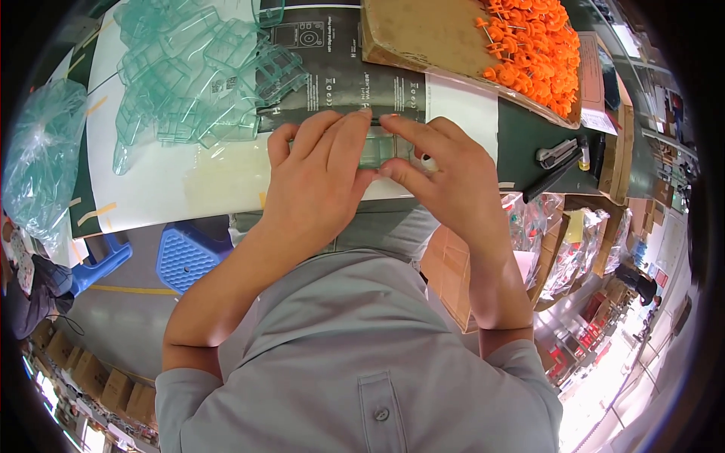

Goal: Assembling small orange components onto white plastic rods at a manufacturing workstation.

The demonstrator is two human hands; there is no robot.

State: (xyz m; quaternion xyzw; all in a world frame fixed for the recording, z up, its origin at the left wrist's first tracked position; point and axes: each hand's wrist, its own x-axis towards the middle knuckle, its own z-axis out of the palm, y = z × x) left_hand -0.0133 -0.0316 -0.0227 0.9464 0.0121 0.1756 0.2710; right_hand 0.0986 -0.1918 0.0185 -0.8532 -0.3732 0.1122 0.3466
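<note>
Between my two hands, near the front edge of the table, is a small translucent green plastic piece (376,153), mostly covered by fingers. My left hand (316,167) is closed on its left side, thumb and forefinger reaching along it. Thumb and forefinger of my right hand (447,170) grip the other side. A small white round item shows by the right palm, too hidden to name. Left of the hands lies a heap of similar translucent green plastic pieces (189,79). Beneath the hands is a black printed sheet (325,79).
At the far right, an open cardboard box (423,38) holds many orange plastic parts with pins (532,57). A utility knife (557,153) lies right of my hand. A clear plastic bag (45,151) sits at the left; a blue stool (189,257) stands below the table.
</note>
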